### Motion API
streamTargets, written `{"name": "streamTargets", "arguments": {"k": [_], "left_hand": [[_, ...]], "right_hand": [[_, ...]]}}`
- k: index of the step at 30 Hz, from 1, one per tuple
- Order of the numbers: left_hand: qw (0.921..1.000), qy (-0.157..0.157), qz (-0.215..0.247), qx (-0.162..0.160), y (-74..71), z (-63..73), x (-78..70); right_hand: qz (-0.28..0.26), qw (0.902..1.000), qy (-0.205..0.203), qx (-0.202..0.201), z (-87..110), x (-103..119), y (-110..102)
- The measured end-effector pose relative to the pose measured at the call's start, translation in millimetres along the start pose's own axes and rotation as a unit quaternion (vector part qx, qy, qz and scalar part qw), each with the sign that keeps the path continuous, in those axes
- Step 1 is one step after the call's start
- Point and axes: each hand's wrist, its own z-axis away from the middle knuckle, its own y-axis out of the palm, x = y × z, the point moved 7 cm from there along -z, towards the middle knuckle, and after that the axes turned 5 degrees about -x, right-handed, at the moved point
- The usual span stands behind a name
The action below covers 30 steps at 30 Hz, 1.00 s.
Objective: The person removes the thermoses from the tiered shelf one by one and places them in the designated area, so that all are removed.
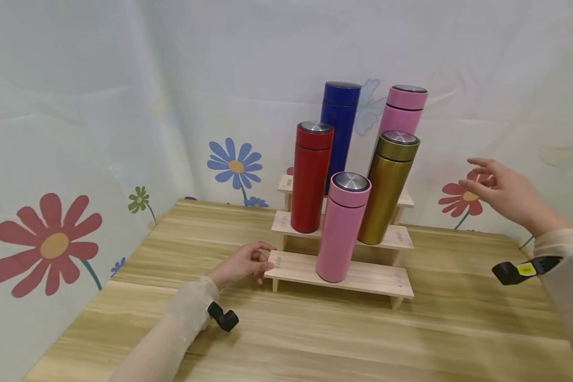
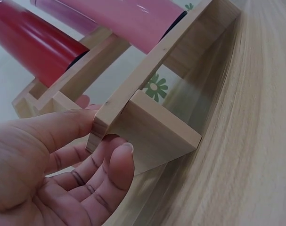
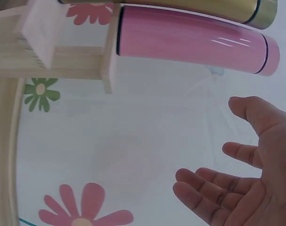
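Observation:
My left hand [image 1: 241,262] grips the left end of the lowest step of a three-tier wooden stand [image 1: 286,267]. In the left wrist view its thumb lies on the step's edge and its fingers curl underneath. A pink thermos bottle [image 1: 341,233] stands upright on that step. On the middle step are a red bottle [image 1: 311,180] and a gold bottle [image 1: 387,196]. A blue bottle [image 1: 340,122] and another pink bottle [image 1: 403,114] stand on the top step, partly hidden. My right hand [image 1: 508,193] hovers in the air right of the stand, fingers loosely bent, holding nothing.
The stand rests on a wood-grain table [image 1: 277,345] near its back edge. Behind it hangs a pale cloth [image 1: 248,63] printed with flowers. A small black camera is strapped to each wrist.

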Motion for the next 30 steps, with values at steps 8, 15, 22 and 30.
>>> {"name": "streamTargets", "arguments": {"k": [8,15,22,30], "left_hand": [[1.0000,-0.003,0.004,0.004,0.9,3.0,1.0],[0.9998,0.006,0.017,0.012,3.2,4.3,-3.8],[0.9998,0.009,0.016,0.009,0.6,4.0,-2.9],[0.9998,0.008,0.013,0.010,-0.2,3.4,-2.3]], "right_hand": [[-0.001,0.9999,0.013,0.008,-31.9,21.7,-29.2],[-0.006,1.0000,0.005,0.005,-54.3,40.8,-54.4],[-0.018,0.9997,-0.003,0.015,-72.6,61.5,-62.3],[-0.061,0.9978,0.002,0.026,-88.5,80.1,-55.8]]}}
